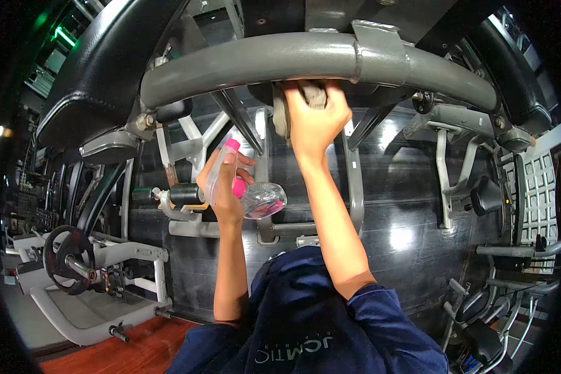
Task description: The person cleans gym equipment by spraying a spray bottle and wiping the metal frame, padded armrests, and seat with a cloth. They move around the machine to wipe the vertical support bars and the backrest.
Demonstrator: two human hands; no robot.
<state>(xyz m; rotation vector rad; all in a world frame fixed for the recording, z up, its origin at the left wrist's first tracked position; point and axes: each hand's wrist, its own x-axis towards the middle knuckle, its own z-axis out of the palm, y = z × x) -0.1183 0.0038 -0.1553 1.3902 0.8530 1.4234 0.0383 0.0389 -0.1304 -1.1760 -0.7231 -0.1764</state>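
My left hand (226, 181) is wrapped round a clear spray bottle (263, 201) with a pink nozzle and collar, held tilted below the curved grey bar. A little pinkish matter shows at the bottle's bottom. Higher up, my right hand (321, 118) grips a greyish cloth (282, 115), part of which hangs down beside the wrist. The cloth is at the underside of the thick curved grey bar (280, 56) of a gym machine, and the bar hides my right fingertips.
Black pads (100, 68) flank the bar on both sides. Grey machine frames (355, 181) stand on the dark floor (399, 218) below. At the left is a machine with a round black plate (68, 258); more equipment (489, 196) stands at the right.
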